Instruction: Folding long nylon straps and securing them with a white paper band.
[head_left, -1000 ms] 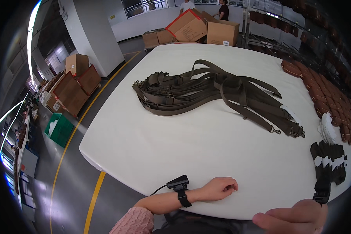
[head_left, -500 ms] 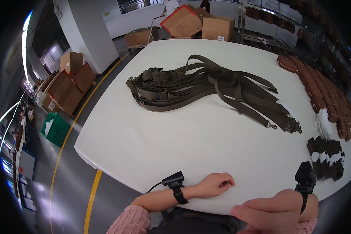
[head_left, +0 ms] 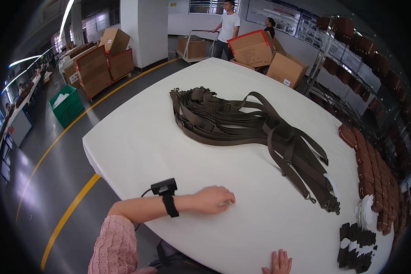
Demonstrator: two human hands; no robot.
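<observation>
A white table (head_left: 242,169) bears a long heap of dark straps (head_left: 223,132) across its far half. Brown bundles (head_left: 365,169) line the right side; black pieces (head_left: 364,238) lie nearer. The left hand (head_left: 214,200) is loosely curled, half open, visibly holding nothing. The right hand (head_left: 278,265) shows only extended fingers by the near edge; its palm's contents, I cannot tell.

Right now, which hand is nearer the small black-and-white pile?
Right. The right hand is left of the black-and-white pile; the left hand is farther left and higher in view.
</observation>
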